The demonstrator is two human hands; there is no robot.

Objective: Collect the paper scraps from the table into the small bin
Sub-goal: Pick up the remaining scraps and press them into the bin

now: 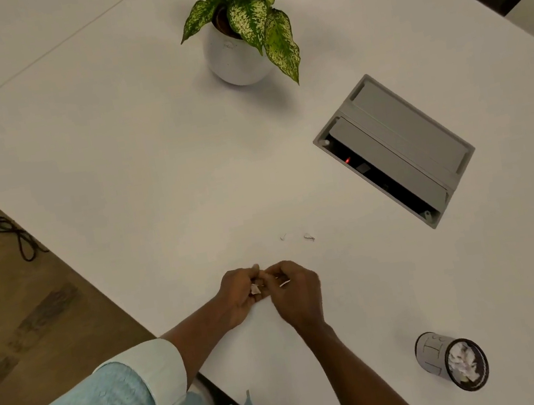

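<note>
The bin [430,356] stands on the table [152,184] near its front edge, well to the right of both hands, and it already looks piled with white paper up to the rim; I judge that as the first risk, since a light scrap dropped on a full heap could slide off or be knocked out by a fingertip. The carry is the second risk; the bits are tiny and weigh nothing, so a loose pinch or a quick swing of the arm across to the bin could shed one onto the white top, where it would be hard to spot. Further out, two small scraps [309,237] lie just beyond the hands and are not yet picked up; a sweep at them could flick them toward the open cable box [393,152] behind, and a piece falling into that slot would be awkward to get back.

The left hand [235,299] has its fingers curled in and holds a paper scrap [255,289] against the palm side; the right hand [294,293] is also curled, its fingertips meeting the left at that scrap; a pale sliver shows at its fingers, but I cannot tell whether it is paper, nor whether this hand truly grips anything.
</note>
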